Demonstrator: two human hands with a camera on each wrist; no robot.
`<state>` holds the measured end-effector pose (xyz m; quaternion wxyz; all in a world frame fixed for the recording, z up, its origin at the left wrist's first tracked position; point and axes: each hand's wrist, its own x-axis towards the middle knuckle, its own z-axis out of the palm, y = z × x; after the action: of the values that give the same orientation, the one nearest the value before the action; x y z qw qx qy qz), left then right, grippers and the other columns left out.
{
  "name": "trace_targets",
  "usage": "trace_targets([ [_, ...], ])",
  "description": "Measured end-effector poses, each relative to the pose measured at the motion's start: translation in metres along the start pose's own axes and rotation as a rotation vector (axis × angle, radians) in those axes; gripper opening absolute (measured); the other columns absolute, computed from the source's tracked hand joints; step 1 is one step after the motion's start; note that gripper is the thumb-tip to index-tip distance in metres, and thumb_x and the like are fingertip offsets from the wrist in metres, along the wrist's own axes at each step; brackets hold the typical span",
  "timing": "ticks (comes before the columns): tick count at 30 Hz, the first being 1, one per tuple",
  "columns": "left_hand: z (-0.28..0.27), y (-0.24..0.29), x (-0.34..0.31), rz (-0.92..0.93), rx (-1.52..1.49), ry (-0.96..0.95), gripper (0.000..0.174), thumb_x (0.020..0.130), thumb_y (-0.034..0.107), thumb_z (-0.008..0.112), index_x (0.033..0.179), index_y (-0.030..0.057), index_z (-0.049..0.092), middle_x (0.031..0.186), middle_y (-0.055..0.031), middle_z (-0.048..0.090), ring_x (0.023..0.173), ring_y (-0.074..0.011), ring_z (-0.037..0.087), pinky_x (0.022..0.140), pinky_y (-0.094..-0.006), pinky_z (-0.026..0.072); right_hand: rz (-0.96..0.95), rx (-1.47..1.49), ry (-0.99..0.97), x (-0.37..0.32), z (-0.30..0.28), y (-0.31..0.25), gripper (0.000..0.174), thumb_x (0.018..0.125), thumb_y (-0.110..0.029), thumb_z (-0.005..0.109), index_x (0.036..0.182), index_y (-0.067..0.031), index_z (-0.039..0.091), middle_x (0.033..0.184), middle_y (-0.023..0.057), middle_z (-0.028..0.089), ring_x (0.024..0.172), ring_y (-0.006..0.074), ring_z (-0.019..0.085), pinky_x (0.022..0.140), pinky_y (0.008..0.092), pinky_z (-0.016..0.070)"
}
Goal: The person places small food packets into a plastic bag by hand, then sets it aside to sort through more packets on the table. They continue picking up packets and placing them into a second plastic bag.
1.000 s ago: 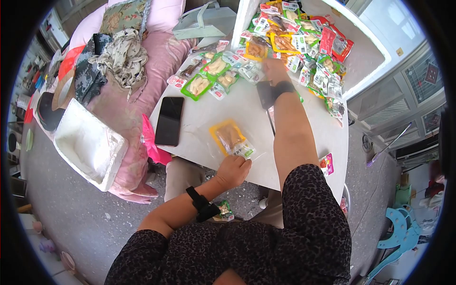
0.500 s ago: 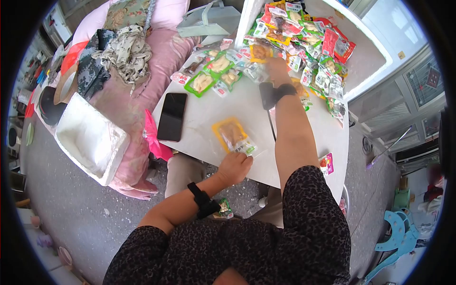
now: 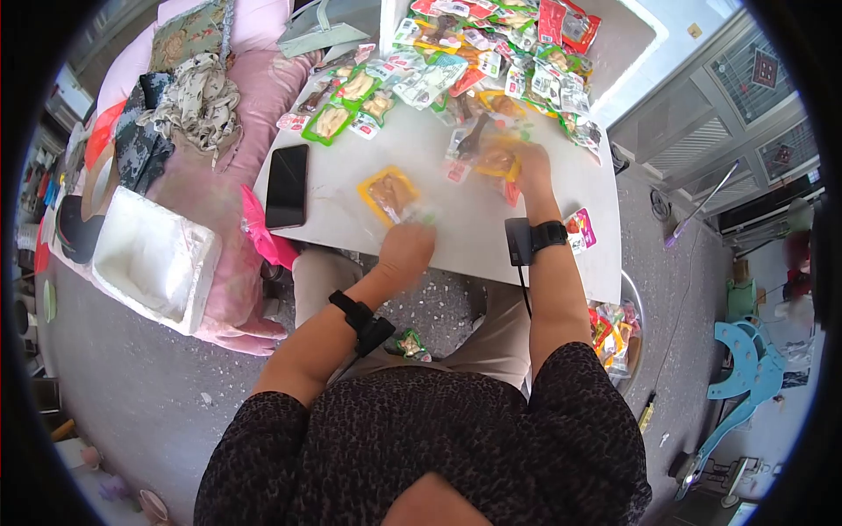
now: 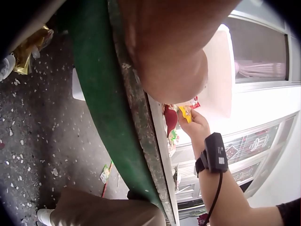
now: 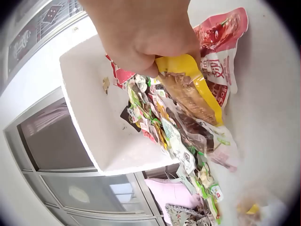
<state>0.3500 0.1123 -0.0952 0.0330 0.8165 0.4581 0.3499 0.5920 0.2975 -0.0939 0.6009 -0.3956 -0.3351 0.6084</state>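
Note:
In the head view the right hand [image 3: 533,168] pinches the edge of a yellow-bordered packet [image 3: 497,158]; the right wrist view shows this yellow packet [image 5: 188,89] with brown food inside. A red and white packet [image 5: 221,52] lies beside it, and a dark-brown packet [image 5: 193,129] is just past it. The left hand [image 3: 408,250] is at the table's front edge, touching the near end of another yellow-bordered packet [image 3: 388,195] lying flat; its fingertips are blurred. In the left wrist view the left hand [image 4: 174,70] hides what its fingers touch.
A white foam box [image 3: 627,53] spills many packets [image 3: 438,35] onto the table's back. A black phone [image 3: 287,186] lies at the left, a small purple-red packet [image 3: 580,230] at the right edge. An empty foam box [image 3: 149,254] rests on the pink bed; a basin with packets [image 3: 618,337] stands below right.
The right hand has come back from the pile toward the near right with a yellow-bordered packet. Several packets now lie nearer on the table. The head view has shifted; the left hand stays by its packet.

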Motion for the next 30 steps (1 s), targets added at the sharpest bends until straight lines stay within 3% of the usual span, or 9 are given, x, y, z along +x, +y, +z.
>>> trace_targets([
  [7,0.003,0.001,-0.001,0.019,0.127,-0.015,0.003,0.064,0.008,0.048,0.067,0.0077,0.046,0.06,-0.008,0.047,0.056,-0.025,0.05,0.05,-0.0355,0.0393,-0.112,-0.164,0.23,-0.092,0.002,-0.042,0.009,0.078,-0.005,0.046,0.083,0.0014,0.042,0.075,0.0091,0.048,0.063,0.0164,0.051,0.056,0.0288,0.0469],
  [12,0.004,0.002,0.0,-0.06,0.02,0.0,0.005,0.07,0.009,0.046,0.073,0.0053,0.048,0.065,-0.0135,0.05,0.058,-0.032,0.049,0.051,-0.041,0.0392,-0.173,-0.062,0.274,-0.117,-0.009,-0.049,0.007,0.079,-0.004,0.044,0.083,0.0009,0.041,0.075,0.0089,0.048,0.065,0.016,0.051,0.057,0.028,0.0464],
  [19,0.007,0.0,0.0,-0.118,-0.054,-0.04,0.01,0.073,0.013,0.046,0.077,0.0042,0.048,0.07,-0.0147,0.052,0.064,-0.0328,0.05,0.055,-0.0407,0.04,-0.272,0.079,0.335,-0.135,-0.027,-0.052,0.004,0.079,-0.003,0.042,0.08,0.0,0.04,0.076,0.0096,0.049,0.062,0.0152,0.051,0.055,0.0276,0.0464],
  [25,-0.02,0.025,0.013,-0.134,-0.157,0.003,0.026,0.072,0.021,0.055,0.089,0.0023,0.05,0.075,-0.0129,0.053,0.067,-0.026,0.052,0.058,-0.0355,0.0418,-0.183,-0.04,0.051,-0.166,-0.002,-0.076,0.003,0.079,-0.004,0.045,0.077,-0.0029,0.043,0.072,0.0052,0.049,0.06,0.0119,0.05,0.053,0.0233,0.0441],
  [27,-0.026,0.03,0.02,-0.161,-0.221,0.092,0.034,0.07,0.023,0.059,0.094,0.0009,0.049,0.078,-0.0113,0.053,0.07,-0.022,0.052,0.062,-0.0326,0.0423,-0.123,-0.241,-0.082,-0.176,0.011,-0.078,0.003,0.078,-0.004,0.047,0.076,-0.0037,0.045,0.07,0.0021,0.049,0.061,0.009,0.048,0.053,0.0208,0.0417],
  [30,-0.052,0.058,0.03,-0.076,-0.432,-0.018,0.043,0.068,0.024,0.062,0.099,-0.0015,0.047,0.083,-0.0094,0.052,0.076,-0.0183,0.051,0.069,-0.0287,0.0406,-0.077,-0.477,-0.377,-0.2,0.042,-0.079,0.004,0.077,-0.006,0.05,0.076,-0.0038,0.047,0.07,-0.0013,0.048,0.062,0.0055,0.046,0.054,0.0183,0.0386],
])
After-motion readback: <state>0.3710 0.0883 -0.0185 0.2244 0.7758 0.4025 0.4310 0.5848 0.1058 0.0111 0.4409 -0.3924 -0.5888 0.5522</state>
